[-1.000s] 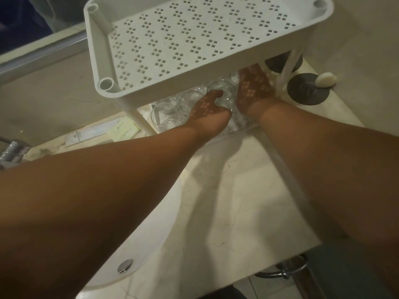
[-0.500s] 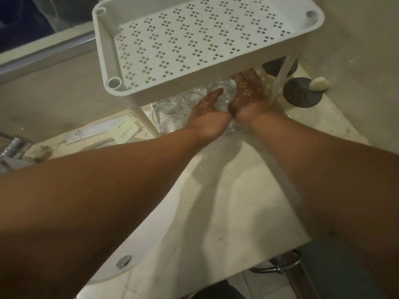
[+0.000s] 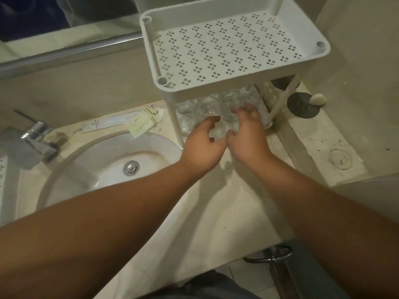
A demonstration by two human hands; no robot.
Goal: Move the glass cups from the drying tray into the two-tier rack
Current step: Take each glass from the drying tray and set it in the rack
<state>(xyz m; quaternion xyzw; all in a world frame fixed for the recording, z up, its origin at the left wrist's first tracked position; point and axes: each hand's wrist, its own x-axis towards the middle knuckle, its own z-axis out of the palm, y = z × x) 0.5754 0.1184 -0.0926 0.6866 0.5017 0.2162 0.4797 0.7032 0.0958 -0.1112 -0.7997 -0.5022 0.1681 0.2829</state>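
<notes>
Several glass cups [image 3: 207, 106] already fill the rack's [image 3: 237, 91] lower tier — both hands, left hand [image 3: 203, 145] and right hand [image 3: 248, 134], hover spread, holding nothing — top tier bare.

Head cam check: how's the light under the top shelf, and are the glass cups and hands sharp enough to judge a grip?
Head view: dim, warm light; the top tier of the rack shades the glass cups below it, so their clear rims merge together. Left hand and right hand are slightly motion-blurred at the fingers; grip not clear. Wide-angle bending curves the sink and both forearms.
</notes>
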